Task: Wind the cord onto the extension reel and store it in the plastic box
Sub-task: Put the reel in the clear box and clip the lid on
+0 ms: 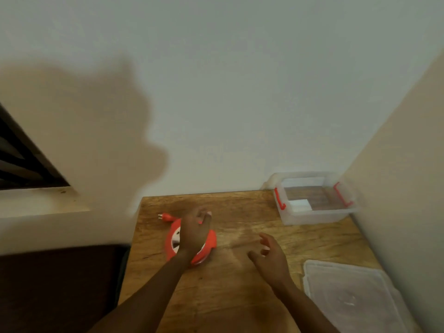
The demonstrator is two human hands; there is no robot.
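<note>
- Pale walls meet in a corner, and the wooden bench [240, 284] is pushed right into it, with a dark window frame [21, 155] off to the left
- clear lid [348, 299] lying flat at the bench's near right edge
- plastic box [314, 200], clear with red latches, open at the far right corner, well apart from the reel
- orange and white extension reel [209, 246] lying flat on the left half of the bench
- left hand [193, 233] resting on top of the reel, fingers curled over its far side
- right hand [270, 254] hovering just right of the reel, fingers loosely spread, holding nothing
- orange plug [165, 216] sticking out on the bench just beyond the reel's far left edge
</note>
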